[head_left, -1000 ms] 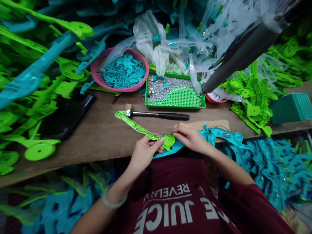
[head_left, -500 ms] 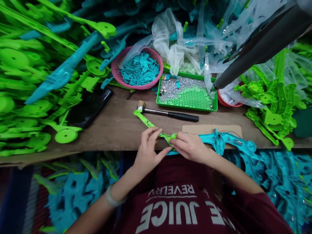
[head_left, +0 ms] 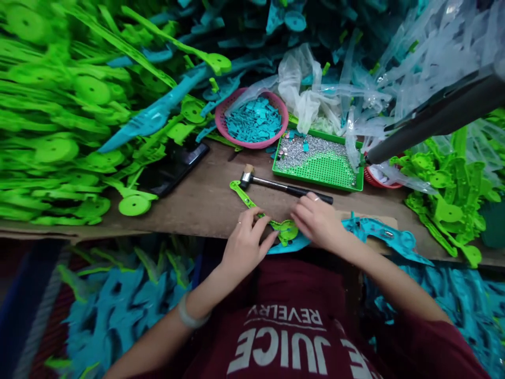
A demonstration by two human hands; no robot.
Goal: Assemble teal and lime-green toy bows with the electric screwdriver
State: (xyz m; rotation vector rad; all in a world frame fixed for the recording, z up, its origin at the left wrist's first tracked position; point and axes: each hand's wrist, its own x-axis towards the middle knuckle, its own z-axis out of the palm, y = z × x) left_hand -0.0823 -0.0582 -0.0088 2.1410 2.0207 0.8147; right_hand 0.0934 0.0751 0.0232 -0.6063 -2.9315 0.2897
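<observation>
A bright green plastic arm-like part (head_left: 287,230) with a rounded end lies at the table's front edge, over a blue plastic piece (head_left: 294,246). My left hand (head_left: 244,243) is closed on its middle, fingertips on the far side and thumb on the near side. To the right, my right hand (head_left: 315,221) is apart from the rounded end, its fingers curled together; whether anything is in them is hidden. Just beyond it lies a hammer (head_left: 272,184) with a black handle. A long blue plastic shell (head_left: 379,231) rests on cardboard by my right forearm.
Behind the hammer are a green tray (head_left: 315,172) of small metal pieces and a pink basket (head_left: 221,123) of blue pieces. Green parts (head_left: 51,150) pile up at left. A dark pole (head_left: 430,118) slants in from the right. A black phone-like slab (head_left: 177,171) lies left.
My right hand has drawn away from the green part toward the hammer's handle, uncovering the rounded end. My left hand stays at the part. The whole view has shifted a little.
</observation>
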